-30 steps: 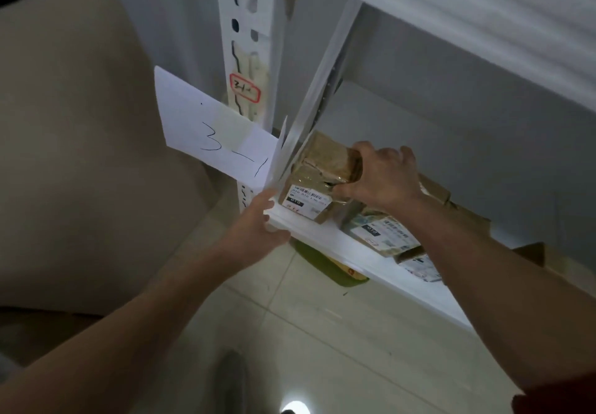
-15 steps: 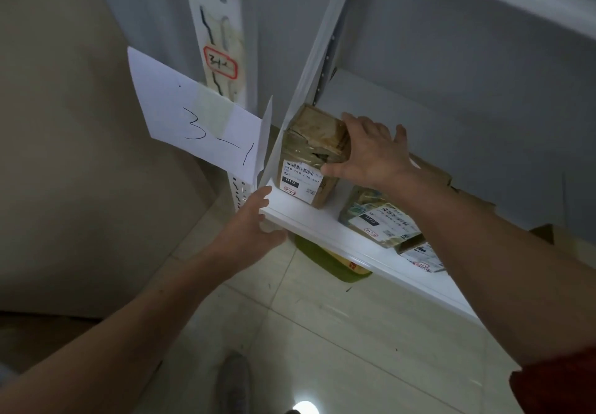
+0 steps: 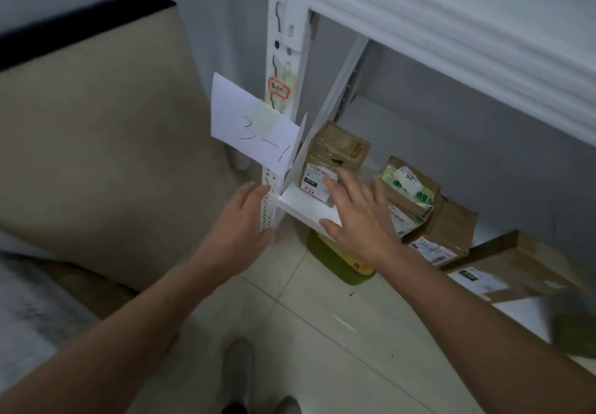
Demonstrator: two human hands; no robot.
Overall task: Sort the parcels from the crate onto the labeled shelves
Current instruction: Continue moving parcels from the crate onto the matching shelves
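A brown taped parcel with a white shipping label stands at the left end of the low white shelf. My right hand hovers just in front of it, fingers spread, holding nothing. My left hand is open beside the white shelf post, close to the shelf's corner. A paper sign reading "3-1" hangs from the post. More brown parcels lie further right on the same shelf, and a flat one sits at the right.
An upper white shelf overhangs the parcels. A green object lies on the tiled floor under the shelf. A beige panel with a black top edge stands at the left. My shoe is below.
My right hand has let go of the parcel and drawn back from it. The parcel stays on the shelf's left end. The left hand has barely moved.
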